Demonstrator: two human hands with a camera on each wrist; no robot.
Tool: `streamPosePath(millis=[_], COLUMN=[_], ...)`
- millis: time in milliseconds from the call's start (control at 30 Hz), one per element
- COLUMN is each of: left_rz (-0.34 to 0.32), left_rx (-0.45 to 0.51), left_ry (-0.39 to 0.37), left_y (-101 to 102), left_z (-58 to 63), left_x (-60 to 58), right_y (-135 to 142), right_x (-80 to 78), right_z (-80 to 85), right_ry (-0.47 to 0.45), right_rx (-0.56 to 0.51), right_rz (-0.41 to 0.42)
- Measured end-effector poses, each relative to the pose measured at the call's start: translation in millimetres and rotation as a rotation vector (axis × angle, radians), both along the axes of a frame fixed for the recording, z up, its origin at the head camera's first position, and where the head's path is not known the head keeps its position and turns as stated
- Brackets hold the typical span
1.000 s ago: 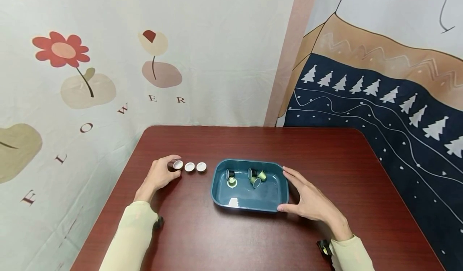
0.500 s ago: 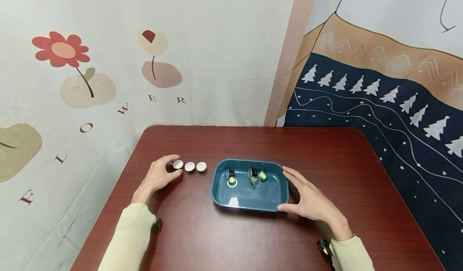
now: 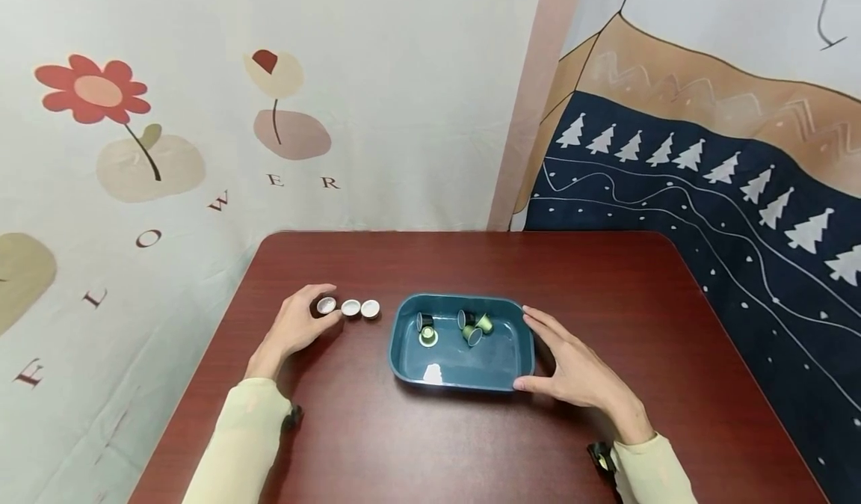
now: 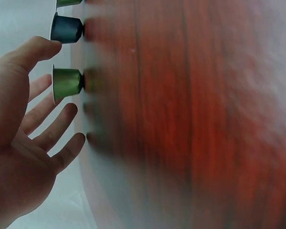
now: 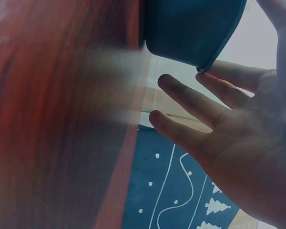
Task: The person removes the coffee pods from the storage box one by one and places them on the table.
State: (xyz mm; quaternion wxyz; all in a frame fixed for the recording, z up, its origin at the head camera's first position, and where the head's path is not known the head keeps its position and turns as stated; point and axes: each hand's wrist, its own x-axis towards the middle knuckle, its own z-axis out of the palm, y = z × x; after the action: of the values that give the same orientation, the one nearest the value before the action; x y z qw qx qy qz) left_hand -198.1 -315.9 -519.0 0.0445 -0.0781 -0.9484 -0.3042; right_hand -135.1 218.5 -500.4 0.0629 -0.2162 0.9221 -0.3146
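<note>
Three coffee capsules stand in a row on the table, lids up, left of a blue dish (image 3: 484,369). My left hand (image 3: 292,328) is around the leftmost capsule (image 3: 326,306), which is green in the left wrist view, with thumb and fingers spread on either side. Its thumb tip is at the middle dark blue capsule (image 4: 66,29); whether it touches cannot be told. The third, green capsule (image 4: 69,2) is cut off at the top of that view. At the dish's right end, my right hand (image 3: 578,369) touches the rim with extended fingers and thumb.
Inside the dish lie several capsules, among them a black capsule (image 3: 424,322) and a green capsule (image 3: 472,336). The brown wooden table (image 3: 417,459) extends around the dish. Behind it hangs a printed cloth (image 3: 417,115).
The left thumb tip has edged right, toward the middle capsule. My right hand stays at the dish. The head view has shifted slightly; the capsules keep their places.
</note>
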Motion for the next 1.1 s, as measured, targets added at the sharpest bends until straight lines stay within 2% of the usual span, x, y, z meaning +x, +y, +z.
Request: streamPosePath(millis=[133, 367, 600, 900, 1100], left_rz=[-0.012, -0.037, -0.063, -0.104, -0.133], left_rx=[0.0, 0.003, 0.013, 0.009, 0.014], left_ry=[-0.016, -0.087, -0.112, -0.06, -0.017], left_y=[1, -4, -9, -1, 19], left_z=[2.5, 8.3, 17.7, 33.8, 50.7], left_x=[-2.4, -2.0, 0.3, 3.3, 4.4], right_y=[-1, 0, 1, 0, 0], right_x=[-0.6, 0.4, -0.2, -0.5, 0.2], right_z=[-0.3, 1.8, 0.3, -0.5, 0.4], right_ry=[0.013, 0.038, 0.04, 0.022, 0.013], right_rx=[0.003, 0.012, 0.018, 0.011, 0.015], right_rz=[0.007, 0.016, 0.019, 0.019, 0.009])
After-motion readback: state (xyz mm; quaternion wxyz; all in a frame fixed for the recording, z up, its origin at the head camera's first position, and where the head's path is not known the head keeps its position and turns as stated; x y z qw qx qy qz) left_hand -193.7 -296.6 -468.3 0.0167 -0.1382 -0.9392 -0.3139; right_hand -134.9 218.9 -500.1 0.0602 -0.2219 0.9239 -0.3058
